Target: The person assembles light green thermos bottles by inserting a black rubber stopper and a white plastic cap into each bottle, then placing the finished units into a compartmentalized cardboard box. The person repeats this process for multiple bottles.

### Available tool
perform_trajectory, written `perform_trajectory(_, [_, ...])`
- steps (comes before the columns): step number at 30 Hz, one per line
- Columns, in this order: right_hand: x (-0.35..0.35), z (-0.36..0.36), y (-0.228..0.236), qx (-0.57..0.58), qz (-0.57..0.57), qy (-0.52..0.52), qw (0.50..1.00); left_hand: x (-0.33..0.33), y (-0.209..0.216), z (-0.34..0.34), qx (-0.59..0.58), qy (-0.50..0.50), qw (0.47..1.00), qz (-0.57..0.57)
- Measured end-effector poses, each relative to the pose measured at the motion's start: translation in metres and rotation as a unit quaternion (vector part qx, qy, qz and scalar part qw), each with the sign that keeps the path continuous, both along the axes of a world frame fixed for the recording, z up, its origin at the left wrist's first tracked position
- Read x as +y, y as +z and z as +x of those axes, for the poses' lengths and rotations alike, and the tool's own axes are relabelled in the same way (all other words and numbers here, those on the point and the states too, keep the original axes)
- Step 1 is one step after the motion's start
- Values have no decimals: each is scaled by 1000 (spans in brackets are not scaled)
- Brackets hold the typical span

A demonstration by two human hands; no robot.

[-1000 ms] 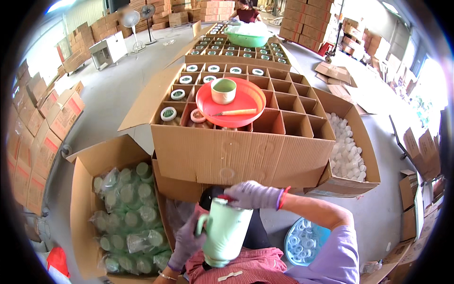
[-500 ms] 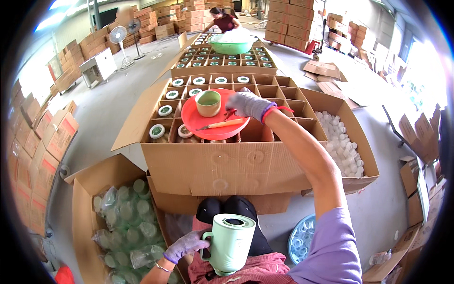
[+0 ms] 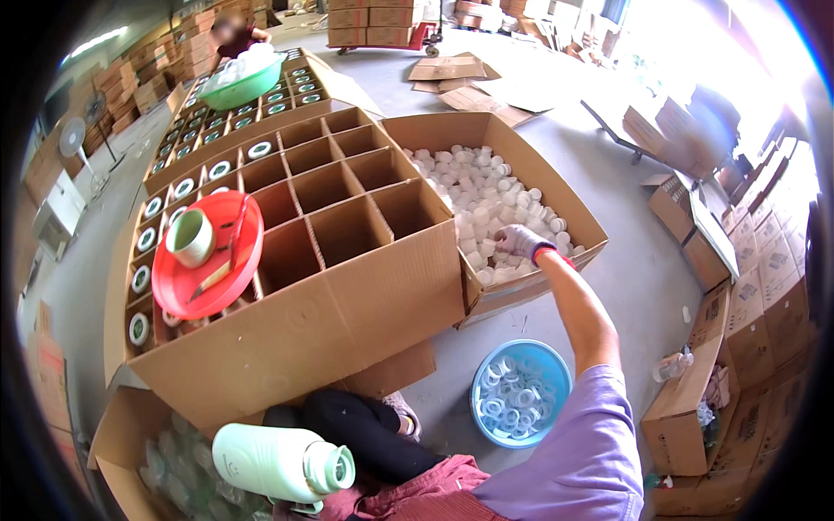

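Observation:
My right hand (image 3: 521, 242), in a pale grey-purple glove, reaches into a carton of small white caps (image 3: 478, 195). Its fingers are bent together at the pile, and whether a cap is between them is hidden. A mint-green thermos jug (image 3: 269, 460) lies tilted on its side above my lap, its neck pointing right and part of its handle showing underneath. My left hand is out of sight. On the divided carton (image 3: 304, 313) rests a red plastic tray (image 3: 228, 217) with a green cup (image 3: 191, 239), an orange-handled knife (image 3: 211, 276) and red-handled scissors (image 3: 236, 230).
White-lidded pieces (image 3: 142, 279) fill the left compartments. A blue basin (image 3: 480, 408) of translucent rings stands on the floor. Bagged greenish pieces (image 3: 178, 473) lie in a carton at lower left. Beyond, a person (image 3: 234, 36) works behind a green basin (image 3: 245, 89). Stacked cartons (image 3: 764, 295) line the right.
My right hand has moved from beside the tray into the cap carton. The jug has tipped from vertical onto its side. My left hand has left the picture, and the view has swung right.

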State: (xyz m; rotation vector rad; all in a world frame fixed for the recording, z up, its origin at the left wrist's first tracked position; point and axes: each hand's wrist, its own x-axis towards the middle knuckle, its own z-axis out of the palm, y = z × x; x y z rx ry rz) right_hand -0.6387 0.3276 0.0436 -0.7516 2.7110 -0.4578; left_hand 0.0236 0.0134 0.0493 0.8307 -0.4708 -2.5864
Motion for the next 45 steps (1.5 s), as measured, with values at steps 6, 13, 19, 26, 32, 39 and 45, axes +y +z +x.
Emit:
perform_trajectory(6, [-81, 12, -41, -184, 2, -37, 982, 3, 13, -19, 26, 63, 998, 10])
perform_trajectory(13, [-62, -14, -65, -137, 98, 43, 985, 9, 2, -38, 108, 75, 991, 38])
perform_trajectory(19, [-93, 107, 90, 94, -416, -9, 905, 12, -13, -41, 68, 214, 974, -9])
perform_trajectory(26, [-181, 383, 106, -150, -585, 151, 783, 23, 17, -61, 106, 189, 976, 13])
perform_trajectory(32, [-213, 422, 110, 86, -498, 279, 817, 24, 22, -41, 106, 218, 970, 17])
perform_trajectory(39, [-237, 434, 113, -49, -462, 349, 814, 4, 20, -19, 157, 178, 970, 58])
perform_trajectory(45, [-272, 457, 109, -7, -514, 311, 799, -7, -11, -10, 231, 173, 957, 33])
